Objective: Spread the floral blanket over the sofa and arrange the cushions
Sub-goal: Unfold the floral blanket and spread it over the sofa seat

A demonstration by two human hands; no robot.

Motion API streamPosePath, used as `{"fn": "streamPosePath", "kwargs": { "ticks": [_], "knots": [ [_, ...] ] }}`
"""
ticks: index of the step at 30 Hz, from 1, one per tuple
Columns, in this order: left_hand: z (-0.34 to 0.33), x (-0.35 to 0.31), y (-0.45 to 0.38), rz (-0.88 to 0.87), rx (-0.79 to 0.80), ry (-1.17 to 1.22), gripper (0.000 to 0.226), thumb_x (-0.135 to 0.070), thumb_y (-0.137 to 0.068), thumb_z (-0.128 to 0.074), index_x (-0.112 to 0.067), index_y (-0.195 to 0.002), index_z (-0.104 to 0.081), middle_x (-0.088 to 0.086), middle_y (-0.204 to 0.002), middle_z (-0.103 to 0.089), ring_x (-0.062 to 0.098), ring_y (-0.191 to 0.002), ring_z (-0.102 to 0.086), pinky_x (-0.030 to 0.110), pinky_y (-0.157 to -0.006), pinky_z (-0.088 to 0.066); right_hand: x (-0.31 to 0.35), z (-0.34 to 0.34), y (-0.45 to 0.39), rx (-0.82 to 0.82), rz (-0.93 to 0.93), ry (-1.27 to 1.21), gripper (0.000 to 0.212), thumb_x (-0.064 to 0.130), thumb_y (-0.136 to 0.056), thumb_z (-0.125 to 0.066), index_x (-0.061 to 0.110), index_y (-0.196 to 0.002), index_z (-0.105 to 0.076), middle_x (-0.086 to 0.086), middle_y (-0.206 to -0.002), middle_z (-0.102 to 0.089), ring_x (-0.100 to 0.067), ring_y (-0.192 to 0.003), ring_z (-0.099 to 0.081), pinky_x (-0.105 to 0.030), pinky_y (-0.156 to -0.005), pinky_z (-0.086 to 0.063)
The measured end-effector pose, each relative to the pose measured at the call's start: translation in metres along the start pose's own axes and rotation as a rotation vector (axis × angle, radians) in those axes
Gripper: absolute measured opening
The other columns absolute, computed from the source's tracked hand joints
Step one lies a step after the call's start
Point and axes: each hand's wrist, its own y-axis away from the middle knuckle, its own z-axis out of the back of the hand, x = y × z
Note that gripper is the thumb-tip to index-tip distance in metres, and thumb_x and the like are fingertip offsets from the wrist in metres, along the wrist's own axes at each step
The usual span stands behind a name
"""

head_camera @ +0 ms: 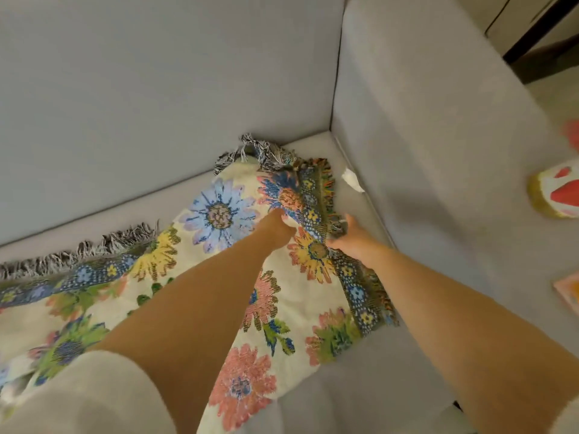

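The floral blanket [219, 214], cream with blue, pink and yellow flowers and a grey fringe, lies across the seat of the grey sofa [156, 89]. Its corner near the right armrest is folded back on itself. My left hand [277, 225] is closed on the folded cloth beside the blue flower. My right hand [351, 238] grips the blue patterned border at the fold's edge. A cushion [557, 192], white with red shapes and a yellow edge, lies on the floor beyond the armrest.
The wide grey armrest [423, 136] rises just right of my hands. A small white scrap [352, 180] lies in the seat crease by the armrest. Another pink item [568, 292] shows at the right edge. Dark furniture [539, 29] stands top right.
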Motion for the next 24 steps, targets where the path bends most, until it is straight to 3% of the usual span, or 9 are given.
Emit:
{"fn": "streamPosePath", "kwargs": {
  "ticks": [3, 7, 10, 12, 14, 16, 18, 21, 24],
  "knots": [
    [-0.011, -0.003, -0.021, -0.036, -0.020, -0.028, 0.055, -0.014, -0.097, -0.048, -0.012, -0.148, -0.027, 0.015, -0.148, -0.038, 0.035, -0.120, -0.053, 0.041, -0.101, -0.044, -0.016, -0.006, -0.018, -0.164, -0.029, 0.012, 0.062, 0.035, -0.082, -0.067, 0.012, -0.130, -0.036, -0.015, -0.134, -0.049, -0.035, -0.120, -0.050, -0.038, -0.096, -0.043],
    [-0.026, -0.003, -0.036, -0.164, -0.032, -0.162, 0.062, -0.017, -0.096, -0.049, -0.025, -0.149, -0.019, 0.014, -0.152, -0.031, 0.037, -0.115, -0.056, 0.044, -0.097, -0.049, -0.028, -0.015, -0.043, -0.219, -0.021, 0.042, 0.066, 0.041, -0.078, -0.069, 0.013, -0.130, -0.039, -0.013, -0.133, -0.051, -0.036, -0.120, -0.049, -0.046, -0.101, -0.042],
    [-0.030, -0.007, -0.057, -0.295, -0.122, -0.360, 0.061, -0.031, -0.096, -0.046, -0.036, -0.149, -0.015, 0.009, -0.157, -0.014, 0.040, -0.138, -0.028, 0.052, -0.109, -0.036, -0.020, -0.018, -0.059, -0.219, 0.062, -0.062, 0.058, 0.053, -0.079, -0.061, 0.016, -0.122, -0.047, -0.010, -0.129, -0.058, -0.031, -0.116, -0.055, -0.046, -0.099, -0.044],
    [-0.024, -0.019, -0.077, -0.307, -0.209, -0.416, 0.057, -0.038, -0.098, -0.038, -0.037, -0.149, -0.014, 0.006, -0.160, -0.007, 0.038, -0.144, -0.012, 0.054, -0.112, -0.027, -0.007, -0.013, -0.075, -0.227, 0.067, -0.067, 0.073, 0.064, -0.079, -0.053, 0.011, -0.128, -0.047, -0.009, -0.131, -0.056, -0.032, -0.121, -0.052, -0.046, -0.103, -0.041],
    [-0.014, -0.027, -0.097, -0.238, -0.209, -0.462, 0.060, -0.039, -0.098, -0.038, -0.036, -0.150, -0.007, 0.008, -0.160, -0.007, 0.037, -0.145, -0.012, 0.054, -0.113, -0.025, 0.007, -0.005, -0.090, -0.280, 0.091, -0.031, 0.084, 0.072, -0.073, -0.049, 0.011, -0.131, -0.048, -0.011, -0.134, -0.055, -0.033, -0.122, -0.051, -0.049, -0.102, -0.042],
    [-0.007, -0.022, -0.117, -0.127, -0.126, -0.491, 0.074, -0.032, -0.097, -0.045, -0.035, -0.150, 0.006, 0.015, -0.159, -0.010, 0.039, -0.138, -0.031, 0.056, -0.107, -0.036, 0.014, 0.000, -0.105, -0.332, 0.130, 0.010, 0.076, 0.062, -0.077, -0.054, 0.012, -0.134, -0.045, -0.013, -0.137, -0.052, -0.035, -0.125, -0.049, -0.049, -0.103, -0.041],
    [-0.005, -0.008, -0.132, -0.045, -0.087, -0.462, 0.085, -0.022, -0.094, -0.051, -0.032, -0.149, 0.013, 0.024, -0.154, -0.023, 0.036, -0.113, -0.056, 0.048, -0.090, -0.051, 0.016, -0.001, -0.115, -0.332, 0.163, 0.064, 0.064, 0.039, -0.085, -0.062, 0.010, -0.137, -0.040, -0.013, -0.141, -0.046, -0.034, -0.128, -0.046, -0.045, -0.105, -0.040],
    [-0.004, 0.006, -0.146, -0.006, -0.149, -0.530, 0.079, -0.021, -0.093, -0.054, -0.023, -0.151, 0.000, 0.021, -0.131, -0.055, 0.036, -0.109, -0.062, 0.043, -0.090, -0.053, 0.013, -0.013, -0.122, -0.275, 0.248, 0.119, 0.050, 0.019, -0.085, -0.064, 0.010, -0.131, -0.045, -0.013, -0.135, -0.047, -0.032, -0.123, -0.050, -0.037, -0.100, -0.042],
    [-0.010, 0.003, -0.146, 0.022, -0.189, -0.710, 0.062, -0.015, -0.093, -0.055, -0.014, -0.144, -0.018, 0.018, -0.119, -0.061, 0.035, -0.108, -0.061, 0.038, -0.081, -0.052, 0.003, -0.020, -0.121, -0.272, 0.284, 0.166, 0.047, 0.013, -0.090, -0.058, 0.009, -0.134, -0.043, -0.012, -0.137, -0.040, -0.031, -0.121, -0.049, -0.035, -0.100, -0.041]
  ]
}}
